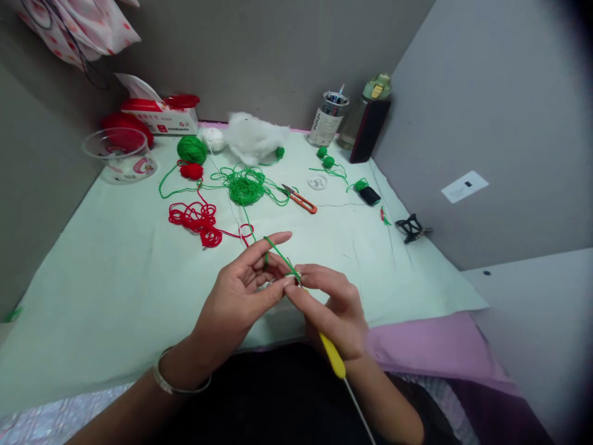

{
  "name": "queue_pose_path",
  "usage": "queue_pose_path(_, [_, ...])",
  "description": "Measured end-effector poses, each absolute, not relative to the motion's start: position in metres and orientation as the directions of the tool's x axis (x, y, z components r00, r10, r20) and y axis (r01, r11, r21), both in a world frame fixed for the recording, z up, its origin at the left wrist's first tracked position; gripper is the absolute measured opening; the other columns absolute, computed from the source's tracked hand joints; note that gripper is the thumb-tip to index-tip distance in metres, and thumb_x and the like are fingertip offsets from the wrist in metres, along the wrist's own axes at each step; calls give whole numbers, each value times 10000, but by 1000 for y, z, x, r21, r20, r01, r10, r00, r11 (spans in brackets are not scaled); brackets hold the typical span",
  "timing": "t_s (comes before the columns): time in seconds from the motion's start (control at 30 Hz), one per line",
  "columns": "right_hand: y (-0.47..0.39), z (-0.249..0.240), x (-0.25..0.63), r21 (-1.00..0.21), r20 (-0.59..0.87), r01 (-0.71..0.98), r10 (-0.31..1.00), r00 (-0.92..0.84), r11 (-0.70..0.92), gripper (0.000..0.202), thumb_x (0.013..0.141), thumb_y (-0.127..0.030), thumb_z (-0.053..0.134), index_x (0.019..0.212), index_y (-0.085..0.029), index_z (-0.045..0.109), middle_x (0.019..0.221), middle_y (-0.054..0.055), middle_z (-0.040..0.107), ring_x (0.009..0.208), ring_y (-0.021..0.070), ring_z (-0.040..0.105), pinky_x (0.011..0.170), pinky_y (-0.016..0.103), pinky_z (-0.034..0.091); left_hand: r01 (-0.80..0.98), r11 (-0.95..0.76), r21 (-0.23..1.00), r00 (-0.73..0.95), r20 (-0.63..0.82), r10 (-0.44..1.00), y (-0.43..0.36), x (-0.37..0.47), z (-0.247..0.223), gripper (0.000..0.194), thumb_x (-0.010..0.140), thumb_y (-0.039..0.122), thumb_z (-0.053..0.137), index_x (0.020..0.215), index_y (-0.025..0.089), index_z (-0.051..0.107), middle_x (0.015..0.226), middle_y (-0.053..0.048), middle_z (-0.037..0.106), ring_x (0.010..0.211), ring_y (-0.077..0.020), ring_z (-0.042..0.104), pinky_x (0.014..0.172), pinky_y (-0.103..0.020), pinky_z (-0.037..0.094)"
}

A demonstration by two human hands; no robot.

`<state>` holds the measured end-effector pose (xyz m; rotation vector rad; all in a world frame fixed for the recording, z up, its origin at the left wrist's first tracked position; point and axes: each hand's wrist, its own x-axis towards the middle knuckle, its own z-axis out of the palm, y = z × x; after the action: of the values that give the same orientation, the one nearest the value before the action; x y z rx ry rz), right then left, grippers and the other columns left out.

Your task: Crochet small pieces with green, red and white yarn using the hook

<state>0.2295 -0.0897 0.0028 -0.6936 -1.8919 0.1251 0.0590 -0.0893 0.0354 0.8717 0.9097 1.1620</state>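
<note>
Both hands meet near the front of the table. My right hand (336, 306) is closed around a crochet hook with a yellow handle (332, 355); its thin metal tip points up and left. My left hand (248, 281) pinches a small crochet piece (293, 276), mostly hidden by the fingers, at the hook's tip. Green yarn (279, 252) runs over the raised left index finger down to the piece. That strand leads back to a loose green yarn heap (246, 187). A tangle of red yarn (199, 222) lies beyond my left hand.
Orange-handled thread snips (301, 199) lie beside the green heap. White stuffing (254, 137), a green yarn ball (191, 149), a tissue box (162, 114) and a clear tub (121, 157) stand at the back. A pen jar (328, 120), a bottle (365, 114) and a black claw clip (412, 228) are rightward.
</note>
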Motion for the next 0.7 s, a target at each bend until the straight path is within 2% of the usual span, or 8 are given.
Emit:
queue_pose_path(0.1, [-87,4,230,-382,828,387,497,-260,839,629,887,-23,705,1425,-345,648,1061,64,705,1096,271,729,872,411,697,-484,292,825,224,-205,953,-90,61,36,566,846,213,832,1382,300,671,919,12,700,898,-124,657,843,-221,527])
queue_pose_path(0.2, [-84,6,230,-481,819,280,540,-194,831,525,936,-79,673,1384,-351,681,1077,55,718,1068,249,740,869,401,688,-549,428,718,333,-281,900,-89,61,38,568,829,218,834,1374,257,679,875,0,686,872,-141,658,844,-253,518])
queue_pose_path(0.27, [-84,8,231,-577,780,173,601,-174,799,442,973,-110,635,1349,-333,703,1095,53,727,1048,229,748,866,391,675,-552,468,691,370,-300,879,-87,59,39,560,821,220,838,1360,239,688,844,3,675,815,-128,643,818,-250,508])
queue_pose_path(0.4, [-85,15,235,-738,656,63,736,-166,672,328,1006,-122,587,1247,-282,741,1075,54,771,1021,216,743,872,399,636,-512,396,763,312,-265,913,-86,55,38,548,807,212,854,1332,212,698,825,7,677,767,-108,618,790,-236,497])
queue_pose_path(0.5, [-87,18,237,-818,574,-34,814,-84,574,239,1015,-148,579,1126,-234,773,996,62,776,909,212,731,772,385,621,-424,280,861,240,-192,952,-85,52,36,509,816,210,854,1306,228,716,824,15,657,801,-118,615,797,-240,506])
queue_pose_path(0.63, [-85,20,235,-874,435,-267,899,-56,406,198,1029,-209,576,1036,-228,773,915,47,743,786,188,712,652,339,598,-322,200,925,208,-136,968,-87,50,35,449,844,225,834,1282,264,743,853,14,635,825,-123,602,793,-238,513])
queue_pose_path(0.7, [-83,19,233,-882,402,-303,912,-81,361,183,1026,-232,592,1012,-236,774,898,38,736,779,180,700,656,330,589,-313,203,928,229,-133,964,-88,50,34,457,849,234,829,1294,283,741,872,11,632,847,-129,606,823,-246,518])
